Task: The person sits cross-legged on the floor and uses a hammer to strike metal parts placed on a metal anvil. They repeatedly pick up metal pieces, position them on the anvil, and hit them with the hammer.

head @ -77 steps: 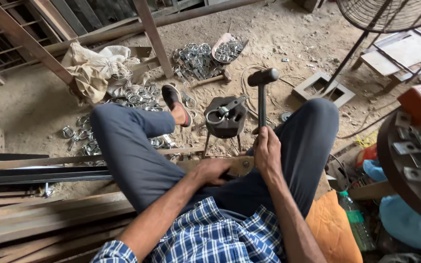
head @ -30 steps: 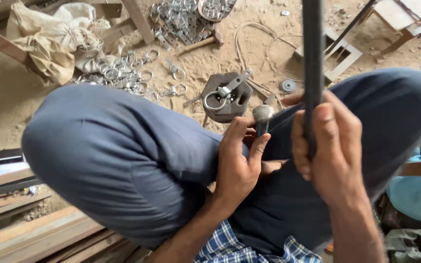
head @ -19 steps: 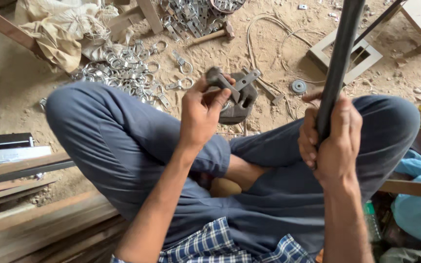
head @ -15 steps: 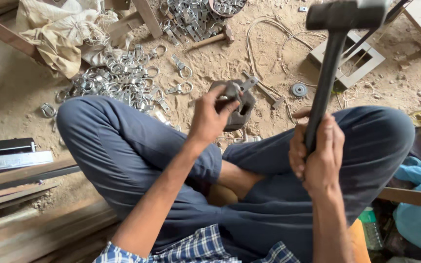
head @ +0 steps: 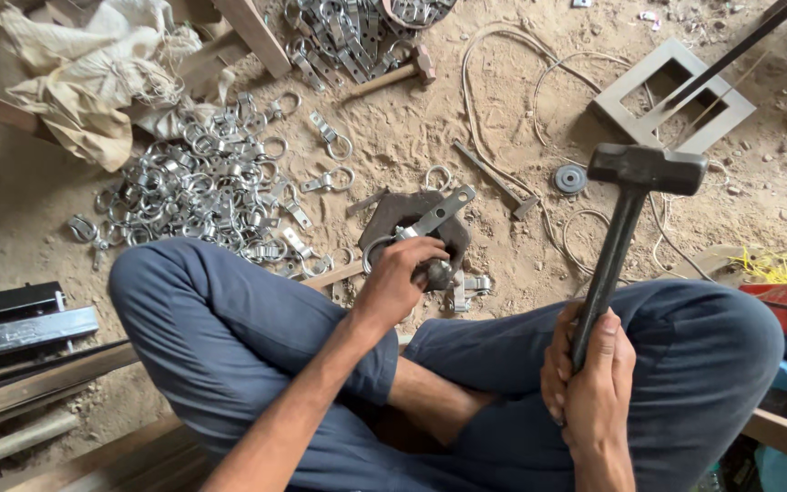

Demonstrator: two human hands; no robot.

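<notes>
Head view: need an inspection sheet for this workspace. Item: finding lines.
Surface: sandy dirt floor, person seated cross-legged.
Job's things: sledgehammer raised upright; metal clamp piece lying on a dark iron block.
Clutter: pile of ring clamps, small mallet, square metal frame, grinding disc.
Hands: right hand gripping the hammer handle; left hand on the clamp piece.
Cables: pale cord looped on the ground.
Surroundings: cloth sack, steel bars, wooden planks.
</notes>
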